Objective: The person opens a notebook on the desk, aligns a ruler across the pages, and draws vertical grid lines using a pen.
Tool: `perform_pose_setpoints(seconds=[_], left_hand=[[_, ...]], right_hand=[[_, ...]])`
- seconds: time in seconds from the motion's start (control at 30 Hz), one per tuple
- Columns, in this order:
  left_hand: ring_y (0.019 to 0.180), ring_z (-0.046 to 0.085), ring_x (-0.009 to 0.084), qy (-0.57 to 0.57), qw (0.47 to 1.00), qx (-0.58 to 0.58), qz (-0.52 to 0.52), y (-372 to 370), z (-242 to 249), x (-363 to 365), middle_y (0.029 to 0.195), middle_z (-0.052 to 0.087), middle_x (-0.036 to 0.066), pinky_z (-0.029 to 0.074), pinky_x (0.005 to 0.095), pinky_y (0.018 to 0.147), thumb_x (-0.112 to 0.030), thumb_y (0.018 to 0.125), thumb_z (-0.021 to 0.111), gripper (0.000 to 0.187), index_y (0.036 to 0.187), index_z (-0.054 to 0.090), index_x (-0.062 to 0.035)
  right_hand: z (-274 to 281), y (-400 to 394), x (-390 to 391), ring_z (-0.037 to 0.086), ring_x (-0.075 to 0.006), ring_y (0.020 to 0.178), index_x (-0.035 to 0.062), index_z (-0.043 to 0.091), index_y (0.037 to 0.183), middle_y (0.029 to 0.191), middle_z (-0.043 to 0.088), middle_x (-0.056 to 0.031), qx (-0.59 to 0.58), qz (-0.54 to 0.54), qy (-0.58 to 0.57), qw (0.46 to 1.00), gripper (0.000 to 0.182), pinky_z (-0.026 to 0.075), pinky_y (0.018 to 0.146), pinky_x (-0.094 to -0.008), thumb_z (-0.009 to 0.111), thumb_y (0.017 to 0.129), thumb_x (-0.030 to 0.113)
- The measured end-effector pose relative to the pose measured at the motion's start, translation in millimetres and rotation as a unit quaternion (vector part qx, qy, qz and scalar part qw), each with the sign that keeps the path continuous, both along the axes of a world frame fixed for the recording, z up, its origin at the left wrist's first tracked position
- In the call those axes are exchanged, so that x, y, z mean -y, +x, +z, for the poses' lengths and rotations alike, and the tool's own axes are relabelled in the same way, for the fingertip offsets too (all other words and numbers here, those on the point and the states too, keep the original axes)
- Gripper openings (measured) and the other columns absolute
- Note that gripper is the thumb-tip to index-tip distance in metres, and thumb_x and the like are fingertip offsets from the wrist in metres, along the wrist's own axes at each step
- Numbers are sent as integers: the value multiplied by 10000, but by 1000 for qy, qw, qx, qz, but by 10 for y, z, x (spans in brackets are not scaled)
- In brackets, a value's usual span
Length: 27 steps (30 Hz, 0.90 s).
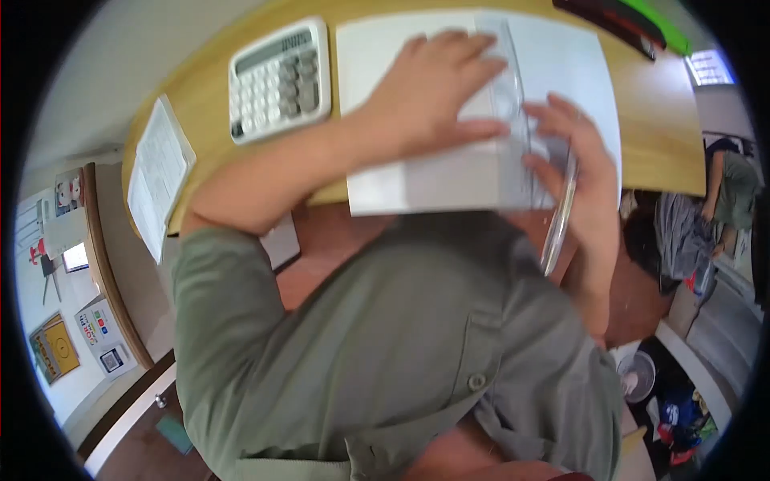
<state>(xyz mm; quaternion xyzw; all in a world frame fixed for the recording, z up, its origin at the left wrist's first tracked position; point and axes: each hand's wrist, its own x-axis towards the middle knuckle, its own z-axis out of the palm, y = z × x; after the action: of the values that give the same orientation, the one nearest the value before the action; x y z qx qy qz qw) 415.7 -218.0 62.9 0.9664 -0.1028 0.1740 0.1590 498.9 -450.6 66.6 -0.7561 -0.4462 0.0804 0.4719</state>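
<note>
Left hand: I see my left hand (437, 92) lying palm down on the large white sheet of paper (481, 104), fingers spread a little and flat, tips pointing toward 3 o'clock and touching the clear plastic ruler (513, 104).
Right hand: my right hand (577, 172) sits at 4 o'clock from the left, fingers loosely curled and apart, pinching the edge of a second transparent plastic drawing tool (559, 220); I cannot tell exactly how the thumb closes on it.
Ruler: it runs from 12 to 6 o'clock across the paper, between the two hands, flat on the sheet.
Paper: it lies on the light wooden desk (658, 120), its near edge hanging just over the desk rim.
Calculator: a white desk calculator with grey keys (279, 78) rests at 9 o'clock from the paper, just beside it, not touched.
Printed sheet: a small printed white paper (158, 176) lies at the desk's 8 o'clock corner, well apart from both hands.
Far edge: a dark flat case with a green strip (622, 22) sits at 1 o'clock.
Clothing: grey-green buttoned shirt (385, 337) fills the lower view.
</note>
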Motion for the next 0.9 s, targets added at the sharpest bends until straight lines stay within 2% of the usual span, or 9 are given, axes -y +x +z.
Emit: perform_pose_setpoints(seconds=[0.07,0.1,0.2,0.47,0.9], left_hand=[[1323,477,373,-39,999,20,-15,-18,-6,6,1424,529,200,391,524,1054,-517,820,714,672,1296,610,-56],[1365,412,481,-4,996,-86,-11,-20,172,28,1487,402,320,361,528,1108,-398,868,710,679,1357,529,39],[1329,427,504,12,997,-68,-22,-20,141,14,1450,426,340,361,551,1088,-448,882,671,721,1350,501,73],[1364,399,495,8,996,-86,-6,-32,158,47,1467,418,331,338,542,1122,-434,882,683,715,1364,496,59],[1367,408,474,1,997,-79,-2,-35,143,62,1475,424,315,348,521,1130,-423,873,700,705,1361,511,49]], right_hand=[[25,111,68,510,-348,1329,54,637,1109,1259,683,-109,-30,63,-8,998,369,450,1052,-432,763,763,35],[26,147,78,510,-348,1329,54,637,1109,1259,683,-109,-28,59,-8,998,369,450,1052,-432,763,763,35],[22,168,107,479,-352,1362,53,624,1091,1288,676,-111,12,96,-10,995,344,423,1084,-431,757,774,39],[-21,136,101,471,-357,1369,60,620,1084,1279,684,-113,34,85,-3,996,413,397,1108,-439,816,724,109],[-36,141,104,463,-375,1378,57,603,1059,1298,668,-136,42,90,6,995,388,394,1107,-440,808,735,117]])
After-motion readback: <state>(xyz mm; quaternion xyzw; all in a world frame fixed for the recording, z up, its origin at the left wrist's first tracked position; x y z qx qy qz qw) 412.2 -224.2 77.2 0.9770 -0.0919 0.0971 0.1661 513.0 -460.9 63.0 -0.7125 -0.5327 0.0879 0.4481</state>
